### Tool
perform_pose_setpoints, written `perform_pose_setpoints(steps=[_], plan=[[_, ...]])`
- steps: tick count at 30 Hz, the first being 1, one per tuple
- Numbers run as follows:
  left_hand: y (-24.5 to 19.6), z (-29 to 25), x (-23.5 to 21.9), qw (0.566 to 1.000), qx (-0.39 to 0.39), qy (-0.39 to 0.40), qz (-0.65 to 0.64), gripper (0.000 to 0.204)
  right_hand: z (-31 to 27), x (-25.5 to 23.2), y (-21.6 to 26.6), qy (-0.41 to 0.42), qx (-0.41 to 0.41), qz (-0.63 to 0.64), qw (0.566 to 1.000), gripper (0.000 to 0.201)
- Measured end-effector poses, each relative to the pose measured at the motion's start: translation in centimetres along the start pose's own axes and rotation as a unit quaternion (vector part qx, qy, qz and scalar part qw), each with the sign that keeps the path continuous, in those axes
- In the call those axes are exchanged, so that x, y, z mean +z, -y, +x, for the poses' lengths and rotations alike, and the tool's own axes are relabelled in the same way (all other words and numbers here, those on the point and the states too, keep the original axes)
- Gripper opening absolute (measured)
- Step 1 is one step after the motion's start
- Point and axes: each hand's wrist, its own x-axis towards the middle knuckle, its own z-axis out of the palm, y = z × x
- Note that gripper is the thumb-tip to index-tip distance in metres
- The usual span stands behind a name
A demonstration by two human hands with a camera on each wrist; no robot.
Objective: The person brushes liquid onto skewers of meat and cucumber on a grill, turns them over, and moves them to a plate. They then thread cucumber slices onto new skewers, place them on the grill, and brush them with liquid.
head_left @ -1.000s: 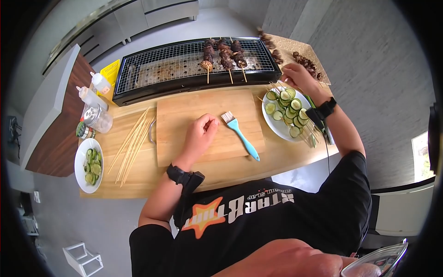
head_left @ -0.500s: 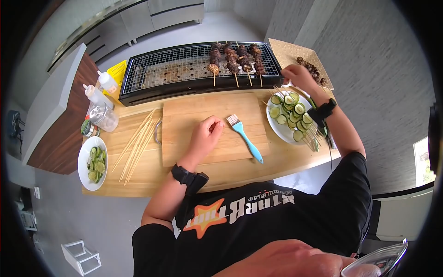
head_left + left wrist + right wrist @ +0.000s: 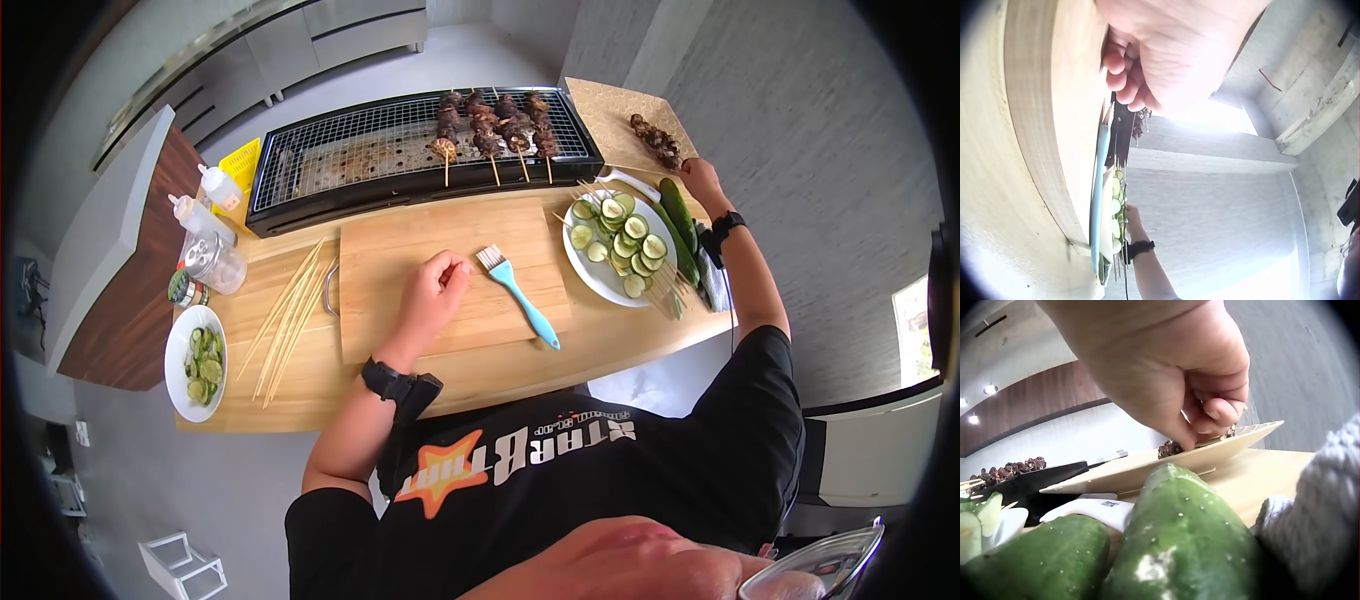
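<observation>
My right hand [image 3: 702, 183] is at the near right end of a tan tray [image 3: 600, 130], beside dark meat skewers [image 3: 655, 141]. In the right wrist view its thumb and fingers pinch the stick end of a meat skewer [image 3: 1171, 449] low over the tray. Loosely curled and holding nothing, my left hand [image 3: 437, 290] rests on the wooden cutting board [image 3: 400, 225]. A blue basting brush [image 3: 525, 306] lies just right of it. Several meat skewers [image 3: 485, 132] lie side by side on the right part of the black grill [image 3: 325, 150].
A white plate [image 3: 580, 272] of skewered cucumber slices [image 3: 632, 236] stands right of the board, with whole cucumbers [image 3: 677, 214] and a grey cloth [image 3: 712, 282] beyond. Leftward lie bare bamboo skewers [image 3: 290, 325], a bowl [image 3: 172, 372] of cucumber slices, squeeze bottles [image 3: 220, 187] and a jar [image 3: 215, 262].
A fourth meat skewer, lifted near the grill's right end earlier, now lies on the grate. My right hand has gone from the grill's corner rightward to the tray's skewers. The left hand stays put.
</observation>
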Motion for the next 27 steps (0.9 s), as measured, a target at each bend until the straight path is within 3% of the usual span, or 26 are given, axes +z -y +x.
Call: perform_pose_setpoints(steps=[6,9,11,14,17,19,21,23,27], plan=[[-0.1,0.0,-0.2,1.0,-0.002,0.011,0.008,0.016,1.2,1.1,-1.3,0.028,-0.004,-0.038,0.999,0.02],[0.3,0.0,-0.2,1.0,0.004,0.003,0.008,0.017,1.2,-0.1,0.7,0.038,0.006,-0.009,0.999,0.021],[0.5,0.1,0.0,1.0,0.012,-0.001,0.005,0.018,-0.5,-2.3,4.7,0.02,0.01,0.06,0.998,0.021],[0.8,0.1,0.0,1.0,0.011,0.006,-0.003,0.017,-2.9,-5.0,12.1,0.064,-0.03,0.19,0.979,0.02],[1.0,0.1,-0.2,1.0,-0.007,0.02,-0.006,0.016,-5.2,-6.7,19.4,0.219,-0.033,0.433,0.874,0.019],[0.9,0.1,-0.3,1.0,-0.013,0.023,0.002,0.016,-7.0,-8.0,24.8,0.28,-0.085,0.47,0.833,0.019],[0.6,0.0,-0.1,1.0,0.004,0.015,-0.026,0.018,-9.2,-9.1,30.2,0.302,-0.041,0.496,0.813,0.019],[0.5,0.1,-0.1,0.999,0.012,0.012,-0.045,0.018,-9.3,-7.9,33.7,0.379,-0.054,0.529,0.758,0.019],[0.7,0.3,-0.2,0.998,0.001,0.008,-0.07,0.018,-9.2,-4.2,39.7,0.429,-0.066,0.603,0.669,0.017]])
